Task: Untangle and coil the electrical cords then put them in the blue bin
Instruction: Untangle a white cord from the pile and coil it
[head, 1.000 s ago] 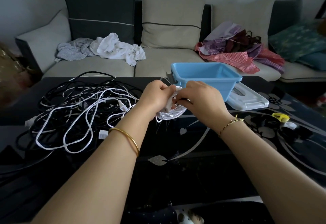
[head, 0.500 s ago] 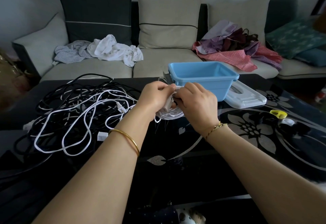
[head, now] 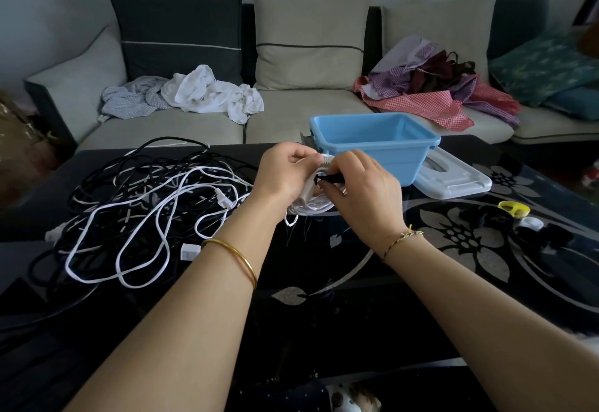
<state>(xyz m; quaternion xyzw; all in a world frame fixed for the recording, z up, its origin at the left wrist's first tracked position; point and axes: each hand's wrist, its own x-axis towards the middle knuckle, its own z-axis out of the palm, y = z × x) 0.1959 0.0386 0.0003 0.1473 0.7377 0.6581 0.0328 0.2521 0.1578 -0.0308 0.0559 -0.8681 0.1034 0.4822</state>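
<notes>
We see 2 risks. If our grip slackens before the bundle is fastened, the springy loops could fan open and the coiling would have to start over. A loose end also hangs under the coil, and it could catch on the bin rim on the way in.

The coiled white cord is held between both hands, just above the counter and just in front of the blue bin. Our left hand is curled round the loops. Our right hand pinches a short black piece against them, perhaps a tie, though we cannot tell.

The cord is thin and glossy, wound in several small loops. The tangled pile of black and white cords lies to the left on the counter, so most of the work remains.
</notes>
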